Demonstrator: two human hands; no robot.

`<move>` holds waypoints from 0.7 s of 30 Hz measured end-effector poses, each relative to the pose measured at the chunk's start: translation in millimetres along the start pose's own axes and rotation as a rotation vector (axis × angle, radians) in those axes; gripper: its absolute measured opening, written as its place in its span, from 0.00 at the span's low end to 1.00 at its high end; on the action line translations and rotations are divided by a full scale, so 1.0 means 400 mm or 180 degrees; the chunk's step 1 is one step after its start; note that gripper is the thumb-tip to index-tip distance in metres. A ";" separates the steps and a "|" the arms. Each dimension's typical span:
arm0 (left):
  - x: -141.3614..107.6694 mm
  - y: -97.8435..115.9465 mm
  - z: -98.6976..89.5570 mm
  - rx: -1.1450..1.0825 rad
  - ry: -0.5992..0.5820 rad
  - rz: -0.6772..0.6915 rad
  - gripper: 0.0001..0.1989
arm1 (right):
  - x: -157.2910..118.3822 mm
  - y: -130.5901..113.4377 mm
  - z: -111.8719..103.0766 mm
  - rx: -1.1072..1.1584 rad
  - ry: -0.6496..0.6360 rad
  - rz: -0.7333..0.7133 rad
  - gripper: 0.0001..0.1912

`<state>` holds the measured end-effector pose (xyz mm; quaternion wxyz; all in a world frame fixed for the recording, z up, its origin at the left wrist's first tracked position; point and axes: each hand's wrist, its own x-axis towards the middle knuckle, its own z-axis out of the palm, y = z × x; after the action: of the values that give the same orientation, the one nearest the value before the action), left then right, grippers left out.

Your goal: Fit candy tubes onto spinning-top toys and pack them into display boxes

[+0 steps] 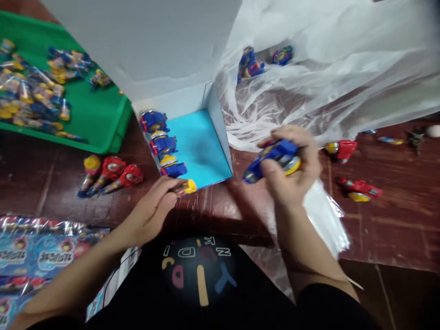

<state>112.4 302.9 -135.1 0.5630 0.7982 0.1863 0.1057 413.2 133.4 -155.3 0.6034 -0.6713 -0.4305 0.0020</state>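
My left hand [154,208] is closed on a small tube with a yellow cap [189,186], just in front of an open white box [182,89]. My right hand [295,169] grips a blue toy [271,158] with a grey tip and a yellow part, slightly blurred, to the right of the box. Inside the box, on its light blue bottom [199,142], several pieces are lined up along the left wall. Among them are blue toys [165,145] like the one in my right hand.
A green tray [99,123] with many yellow-capped tubes stands at left. Red toys [113,167] with tubes lie below it, near printed packages [51,252]. A white plastic bag [326,78] with blue toys spreads at upper right; more red toys [359,189] lie at right.
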 end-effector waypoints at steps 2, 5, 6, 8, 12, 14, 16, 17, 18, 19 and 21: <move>-0.008 0.009 0.059 -0.0458 -0.0015 -0.0300 0.19 | -0.047 -0.076 0.099 0.0068 -0.0232 -0.0127 0.23; -0.005 0.034 0.103 -0.0608 0.0131 -0.0355 0.17 | -0.100 -0.123 0.174 0.0139 -0.0316 0.0094 0.22; -0.004 0.044 0.106 -0.0539 0.0178 -0.0296 0.16 | -0.112 -0.127 0.182 0.0156 -0.0262 0.0172 0.22; -0.005 0.058 0.102 -0.0405 0.0181 -0.0187 0.15 | -0.129 -0.129 0.190 0.0187 -0.0168 0.0213 0.22; -0.020 0.049 0.102 0.0069 0.0318 0.0148 0.13 | -0.153 -0.150 0.215 0.0209 0.0004 0.0088 0.20; -0.033 0.026 0.112 0.0571 0.0700 0.0406 0.12 | -0.170 -0.168 0.232 0.0237 0.0081 0.0170 0.19; -0.043 -0.002 0.118 0.1050 0.1093 0.0578 0.12 | -0.187 -0.176 0.244 0.0238 -0.0012 0.0364 0.21; -0.046 -0.015 0.117 0.1192 0.1175 0.0597 0.13 | -0.194 -0.175 0.247 0.0232 -0.0160 0.0470 0.22; -0.047 -0.026 0.113 0.1222 0.1151 0.0569 0.13 | -0.200 -0.172 0.248 0.0213 -0.0323 0.0548 0.23; -0.047 -0.034 0.105 0.1133 0.1046 0.0489 0.12 | -0.203 -0.167 0.246 0.0176 -0.0463 0.0586 0.24; -0.046 -0.037 0.086 0.0541 0.0672 0.0096 0.13 | -0.202 -0.159 0.235 0.0150 -0.0558 0.0465 0.25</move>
<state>106.2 270.2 -160.2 0.4690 0.8302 0.2408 0.1814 276.7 156.2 -171.0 0.5772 -0.6838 -0.4313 0.1148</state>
